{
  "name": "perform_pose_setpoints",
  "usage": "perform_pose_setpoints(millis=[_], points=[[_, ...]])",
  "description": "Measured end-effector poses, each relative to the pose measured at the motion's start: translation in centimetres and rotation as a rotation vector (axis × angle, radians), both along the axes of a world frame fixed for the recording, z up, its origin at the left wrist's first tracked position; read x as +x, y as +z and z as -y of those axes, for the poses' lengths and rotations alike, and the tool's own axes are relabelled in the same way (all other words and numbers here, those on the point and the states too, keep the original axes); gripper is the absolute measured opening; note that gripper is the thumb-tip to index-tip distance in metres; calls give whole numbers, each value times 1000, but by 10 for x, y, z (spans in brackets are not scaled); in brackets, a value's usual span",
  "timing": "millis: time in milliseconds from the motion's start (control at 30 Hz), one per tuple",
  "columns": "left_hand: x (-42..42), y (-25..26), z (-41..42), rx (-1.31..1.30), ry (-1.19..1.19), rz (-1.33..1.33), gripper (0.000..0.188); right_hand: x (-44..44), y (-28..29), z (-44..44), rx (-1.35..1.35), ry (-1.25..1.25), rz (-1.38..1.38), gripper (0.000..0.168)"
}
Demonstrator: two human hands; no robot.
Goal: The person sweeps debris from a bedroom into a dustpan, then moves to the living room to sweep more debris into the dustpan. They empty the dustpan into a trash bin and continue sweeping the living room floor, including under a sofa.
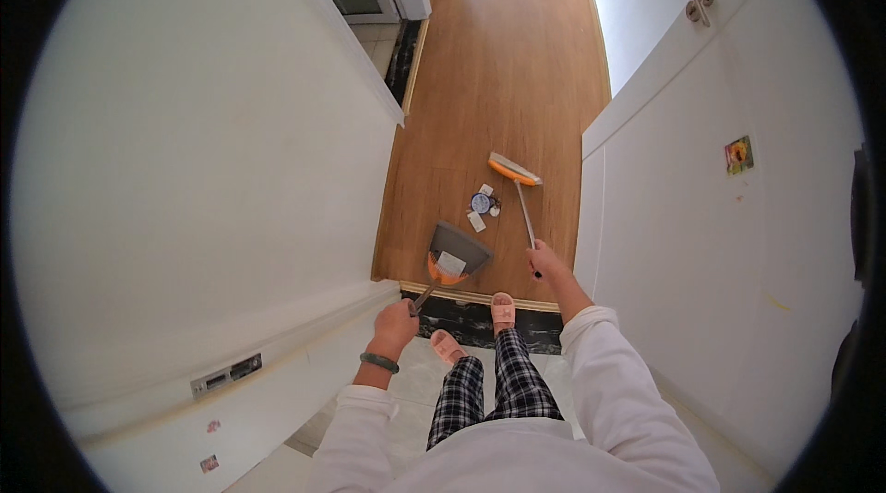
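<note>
My left hand (pixel 397 324) grips the handle of a grey and orange dustpan (pixel 460 241), which rests on the wooden floor. Inside the pan lies a white piece of paper (pixel 452 264). In my right hand (pixel 545 260) is the metal handle of a broom (pixel 516 169) with an orange head and pale bristles. The broom head sits on the floor beyond a small heap of litter. That heap holds a round blue item (pixel 480 203), a white scrap (pixel 477 221) nearest the pan, and other small bits too small to name.
A black marbled threshold (pixel 457 316) crosses the doorway under my slippered feet. At right stands a white door (pixel 678 167) with a metal handle (pixel 699 1). A white wall (pixel 208 112) runs along the left. The wooden floor (pixel 505 57) continues ahead, past a doorway at upper left.
</note>
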State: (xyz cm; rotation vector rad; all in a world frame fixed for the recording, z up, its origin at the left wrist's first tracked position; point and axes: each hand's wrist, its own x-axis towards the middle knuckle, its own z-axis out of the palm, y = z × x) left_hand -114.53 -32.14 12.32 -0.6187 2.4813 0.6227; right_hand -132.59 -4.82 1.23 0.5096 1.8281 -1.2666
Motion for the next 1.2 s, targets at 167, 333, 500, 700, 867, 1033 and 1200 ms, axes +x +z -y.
perform_pose_setpoints(millis=[167,333,500,700,867,1033,1200], points=[[-12,-23,20,10,13,33,14,67,-44,-12,261,365,-440,34],[-22,-26,15,30,11,-20,15,133,-41,-25,43,346,-109,39],[-19,-22,19,56,1,-6,18,143,75,-41,-219,-13,306,40],[-12,-32,25,30,35,-22,18,128,106,-65,-85,42,131,45],[-15,-18,19,49,51,-39,17,94,27,-67,235,389,-322,44],[-11,-16,21,50,48,18,18,104,-20,-59,376,540,-285,44],[7,-23,24,78,59,16,18,139,33,-58,251,619,-97,47]])
